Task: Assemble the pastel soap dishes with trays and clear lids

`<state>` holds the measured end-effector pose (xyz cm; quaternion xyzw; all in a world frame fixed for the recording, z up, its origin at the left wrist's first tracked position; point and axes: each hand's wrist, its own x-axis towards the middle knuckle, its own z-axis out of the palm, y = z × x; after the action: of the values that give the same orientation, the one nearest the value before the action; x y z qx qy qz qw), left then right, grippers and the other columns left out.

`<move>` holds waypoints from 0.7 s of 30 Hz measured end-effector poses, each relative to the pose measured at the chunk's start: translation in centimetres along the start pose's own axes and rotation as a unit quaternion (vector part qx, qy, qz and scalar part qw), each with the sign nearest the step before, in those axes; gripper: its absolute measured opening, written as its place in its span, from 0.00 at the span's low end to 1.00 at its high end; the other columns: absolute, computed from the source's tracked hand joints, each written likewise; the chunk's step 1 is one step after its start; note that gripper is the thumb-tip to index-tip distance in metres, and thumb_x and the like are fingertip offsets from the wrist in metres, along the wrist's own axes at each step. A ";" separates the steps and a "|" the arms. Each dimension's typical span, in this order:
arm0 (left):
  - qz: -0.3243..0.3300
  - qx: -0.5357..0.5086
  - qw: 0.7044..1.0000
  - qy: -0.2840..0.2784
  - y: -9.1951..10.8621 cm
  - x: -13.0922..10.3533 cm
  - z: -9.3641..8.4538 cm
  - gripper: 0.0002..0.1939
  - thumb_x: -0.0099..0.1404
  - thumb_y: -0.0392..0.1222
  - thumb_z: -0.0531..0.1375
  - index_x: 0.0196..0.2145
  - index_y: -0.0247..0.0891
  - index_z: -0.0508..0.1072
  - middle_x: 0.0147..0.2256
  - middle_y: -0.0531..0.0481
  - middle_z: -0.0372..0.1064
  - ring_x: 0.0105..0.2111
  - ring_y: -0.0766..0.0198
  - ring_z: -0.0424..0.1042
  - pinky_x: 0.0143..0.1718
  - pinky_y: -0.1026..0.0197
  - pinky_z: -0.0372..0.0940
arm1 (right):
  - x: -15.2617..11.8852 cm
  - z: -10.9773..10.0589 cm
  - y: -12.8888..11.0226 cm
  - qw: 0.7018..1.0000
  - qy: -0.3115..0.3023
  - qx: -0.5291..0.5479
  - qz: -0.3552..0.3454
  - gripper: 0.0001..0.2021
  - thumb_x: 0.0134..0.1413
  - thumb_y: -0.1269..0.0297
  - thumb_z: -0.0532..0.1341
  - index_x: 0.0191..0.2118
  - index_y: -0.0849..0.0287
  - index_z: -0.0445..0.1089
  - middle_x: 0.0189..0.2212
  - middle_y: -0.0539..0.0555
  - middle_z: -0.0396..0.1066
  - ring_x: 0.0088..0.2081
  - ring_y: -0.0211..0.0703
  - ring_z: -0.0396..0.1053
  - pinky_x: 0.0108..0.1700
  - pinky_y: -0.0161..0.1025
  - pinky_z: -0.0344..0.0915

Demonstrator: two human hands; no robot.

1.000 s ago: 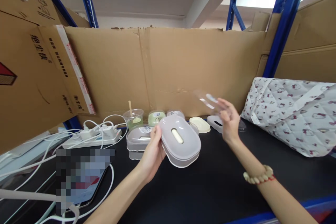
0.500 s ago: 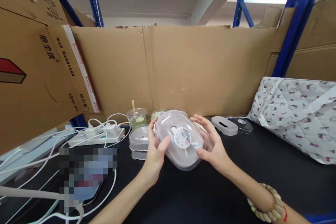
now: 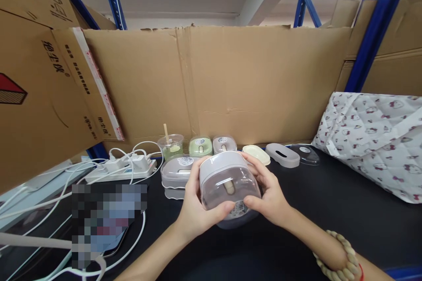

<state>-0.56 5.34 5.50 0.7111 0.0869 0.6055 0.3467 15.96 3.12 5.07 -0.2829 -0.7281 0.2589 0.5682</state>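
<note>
Both hands clasp the lidded grey box [image 3: 229, 186] above the black bench [image 3: 329, 210], left hand [image 3: 198, 204] at its nine o'clock, right hand [image 3: 268, 195] at three, thumbs pinning the clear lid, apparently to steady it.

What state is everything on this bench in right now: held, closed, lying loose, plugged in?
Grey oval plastic box with clear lid: lid on, held off the bench by both hands.
Left hand: gripping the box's left side.
Right hand: gripping its right side.
Loose grey slotted lid: lying flat.
Clear drink cup: upright, stick inside.
White power strip: plugs inserted.
</note>
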 end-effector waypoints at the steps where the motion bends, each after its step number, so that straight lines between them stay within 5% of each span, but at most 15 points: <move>1: -0.001 -0.002 1.000 0.006 0.0 0.0 0.0 0.26 0.52 0.46 0.66 0.47 0.46 0.62 0.41 0.56 0.67 0.39 0.72 0.70 0.40 0.73 0.66 | 0.0 -0.1 0.0 1.000 -0.004 -0.001 0.008 0.38 0.43 0.46 0.63 0.57 0.61 0.52 0.38 0.57 0.70 0.38 0.35 0.71 0.37 0.27 0.69; 8: 0.008 0.051 0.998 0.038 0.1 -0.3 0.0 0.24 0.51 0.45 0.65 0.44 0.43 0.63 0.35 0.56 0.68 0.32 0.71 0.70 0.31 0.72 0.67 | -0.1 -0.1 -0.2 0.999 -0.033 0.018 0.037 0.39 0.44 0.44 0.62 0.57 0.62 0.50 0.41 0.59 0.68 0.39 0.36 0.71 0.37 0.28 0.69; 14: 0.065 0.108 0.992 0.015 0.3 -0.5 0.2 0.25 0.51 0.50 0.65 0.44 0.42 0.63 0.35 0.55 0.69 0.31 0.68 0.71 0.32 0.68 0.68 | -0.1 0.0 -0.3 1.000 -0.003 0.001 -0.008 0.36 0.39 0.44 0.64 0.50 0.63 0.57 0.38 0.57 0.69 0.39 0.35 0.70 0.38 0.26 0.68; 21: 0.008 0.100 0.995 0.025 0.1 -0.4 0.2 0.24 0.53 0.55 0.62 0.43 0.40 0.64 0.32 0.53 0.70 0.29 0.67 0.71 0.29 0.68 0.67 | -0.3 0.3 -0.9 1.000 -0.007 -0.017 0.013 0.30 0.42 0.50 0.64 0.48 0.62 0.56 0.37 0.55 0.68 0.37 0.32 0.70 0.36 0.24 0.67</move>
<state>-0.54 4.98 5.27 0.7276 0.1499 0.6141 0.2663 15.64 2.23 5.41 -0.2998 -0.7326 0.2559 0.5550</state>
